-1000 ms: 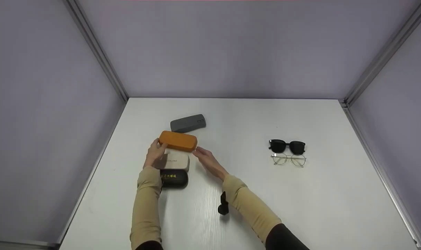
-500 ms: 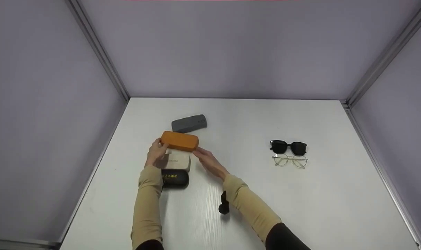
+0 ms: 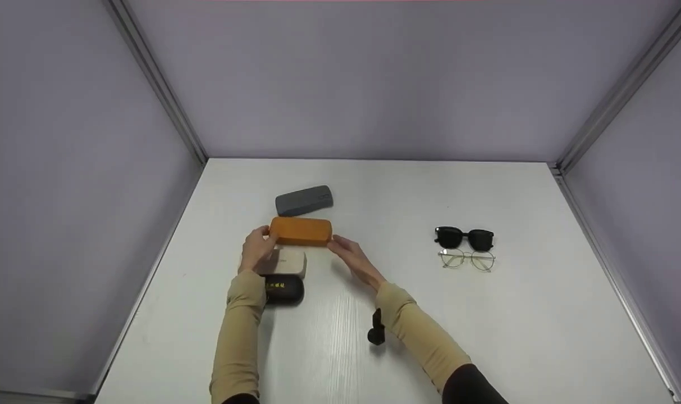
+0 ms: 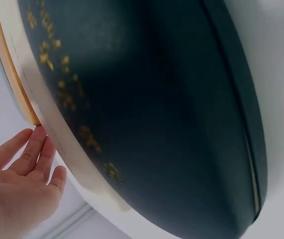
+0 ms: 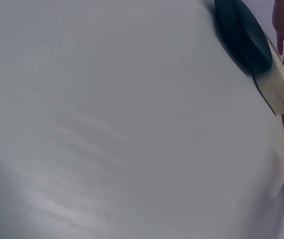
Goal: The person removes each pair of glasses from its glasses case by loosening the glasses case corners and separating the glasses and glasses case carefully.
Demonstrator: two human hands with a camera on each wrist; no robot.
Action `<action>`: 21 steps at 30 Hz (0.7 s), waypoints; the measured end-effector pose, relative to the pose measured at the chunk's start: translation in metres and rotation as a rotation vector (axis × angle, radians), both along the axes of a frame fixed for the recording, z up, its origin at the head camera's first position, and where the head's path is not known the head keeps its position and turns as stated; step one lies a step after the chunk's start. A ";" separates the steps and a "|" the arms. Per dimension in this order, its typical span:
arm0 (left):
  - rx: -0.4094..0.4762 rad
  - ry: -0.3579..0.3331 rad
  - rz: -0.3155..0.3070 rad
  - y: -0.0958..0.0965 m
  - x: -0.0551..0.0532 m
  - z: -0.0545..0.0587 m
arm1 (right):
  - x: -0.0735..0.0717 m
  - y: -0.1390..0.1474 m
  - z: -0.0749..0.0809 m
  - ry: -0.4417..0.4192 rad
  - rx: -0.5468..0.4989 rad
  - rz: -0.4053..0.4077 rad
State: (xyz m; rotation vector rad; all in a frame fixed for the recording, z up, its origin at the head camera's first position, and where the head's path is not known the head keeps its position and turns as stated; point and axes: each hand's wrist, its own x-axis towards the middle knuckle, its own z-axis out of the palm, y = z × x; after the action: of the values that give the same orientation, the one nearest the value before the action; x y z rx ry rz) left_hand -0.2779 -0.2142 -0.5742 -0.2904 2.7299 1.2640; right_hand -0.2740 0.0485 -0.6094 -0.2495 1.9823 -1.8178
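Observation:
An orange glasses case [image 3: 301,231] lies crosswise on the table between my two hands. My left hand [image 3: 255,247] touches its left end; in the left wrist view that hand's fingers [image 4: 35,149] reach to the end fairly straight, with the thumb raised apart from the case. At the right end, the fingertips of my right hand [image 3: 354,261] touch the near corner with extended fingers. Just nearer, a white glasses case [image 3: 291,261] and a black glasses case [image 3: 287,289] with gold lettering sit partly hidden by my left hand and sleeve. The right wrist view catches my right hand only at its edge.
Behind the orange case lies a grey glasses case [image 3: 304,201], slightly angled. Over on the right are black sunglasses [image 3: 449,238] and thin-framed clear glasses [image 3: 453,260]. Walls stand at the back and both sides of the white table [image 3: 407,359].
The orange case has shifted right and slightly nearer, turning from a slant to almost straight. Both hands have moved right with it. The other cases and the glasses stay put.

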 end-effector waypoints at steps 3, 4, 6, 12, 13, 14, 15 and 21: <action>-0.043 0.010 -0.011 0.006 -0.002 -0.001 | 0.001 0.008 0.000 0.024 0.021 -0.039; -0.054 0.008 -0.014 0.008 -0.002 -0.002 | 0.001 0.010 0.000 0.033 0.032 -0.050; -0.070 0.005 -0.022 0.013 -0.002 -0.003 | 0.002 0.016 -0.001 0.041 0.046 -0.073; -0.111 0.027 -0.063 0.033 -0.001 -0.007 | 0.006 0.033 0.006 0.058 0.140 -0.145; -0.121 0.039 -0.071 0.038 0.000 -0.007 | 0.007 0.036 0.007 0.062 0.161 -0.163; -0.131 0.052 -0.080 0.042 0.000 -0.007 | 0.008 0.039 0.006 0.067 0.178 -0.181; -0.138 0.061 -0.088 0.046 0.002 -0.007 | 0.009 0.043 0.006 0.073 0.185 -0.200; -0.208 0.163 -0.118 0.069 0.008 -0.007 | 0.008 0.062 0.002 0.093 0.231 -0.276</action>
State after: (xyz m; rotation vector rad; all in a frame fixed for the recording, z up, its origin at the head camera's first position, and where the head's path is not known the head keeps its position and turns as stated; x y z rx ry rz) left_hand -0.2703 -0.1450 -0.5810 -0.0447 2.9712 1.0171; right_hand -0.2665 0.1103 -0.6076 0.0128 2.3681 -1.7388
